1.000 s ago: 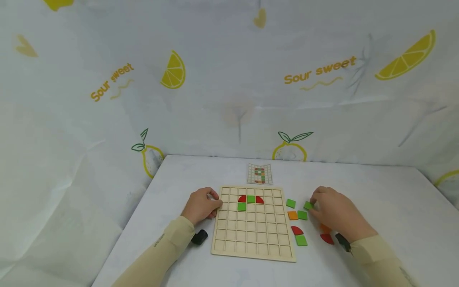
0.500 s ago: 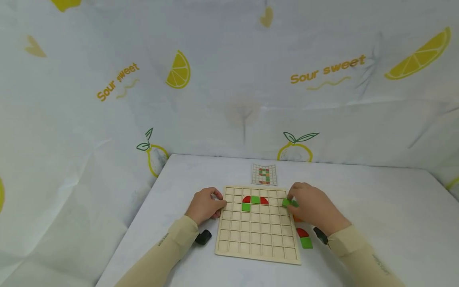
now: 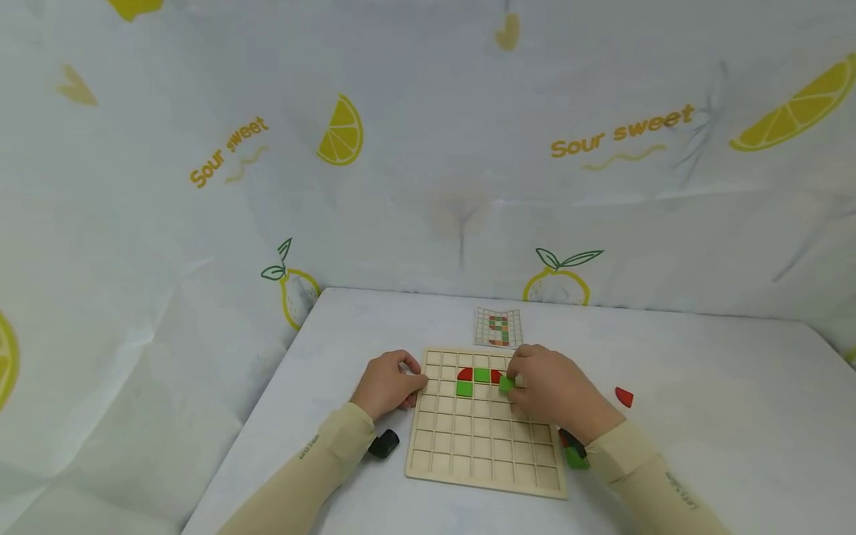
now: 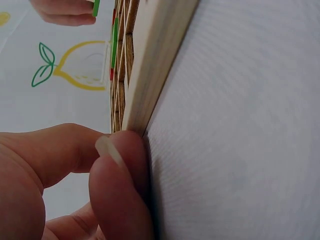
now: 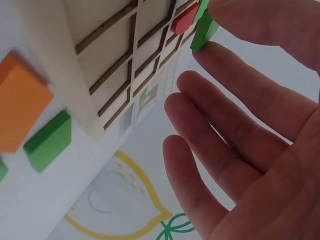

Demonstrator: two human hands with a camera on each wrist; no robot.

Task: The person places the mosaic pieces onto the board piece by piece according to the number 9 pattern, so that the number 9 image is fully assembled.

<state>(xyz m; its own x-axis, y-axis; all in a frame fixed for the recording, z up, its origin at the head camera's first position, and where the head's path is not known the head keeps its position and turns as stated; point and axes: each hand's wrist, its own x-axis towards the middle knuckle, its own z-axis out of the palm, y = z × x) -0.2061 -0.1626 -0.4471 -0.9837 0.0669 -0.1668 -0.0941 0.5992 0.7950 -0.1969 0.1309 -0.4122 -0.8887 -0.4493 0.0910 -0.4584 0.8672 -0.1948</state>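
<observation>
pinched green tile [image 3: 506, 384] moved over board [image 3: 481, 446]; orange tile [image 5: 22, 107]: right wrist view only

The right hand [image 5: 272, 162] pinches a green tile [image 5: 204, 31] between thumb [image 5: 280, 25] and index finger [image 5: 250, 82], the tile tilted on edge. The other fingers [image 5: 187, 172] stretch out below, apart from it. A red tile [image 5: 184, 19] sits in the grid board [image 5: 55, 50], with another green piece [image 5: 199, 12] next to it (partly behind the thumb). Near the board's rim, an orange tile [image 5: 22, 107] and a loose green tile [image 5: 49, 141] lie on the desk [image 5: 30, 200]. Past the board are a patterned card [image 5: 149, 95] and a printed yellow lemon [image 5: 161, 214].
</observation>
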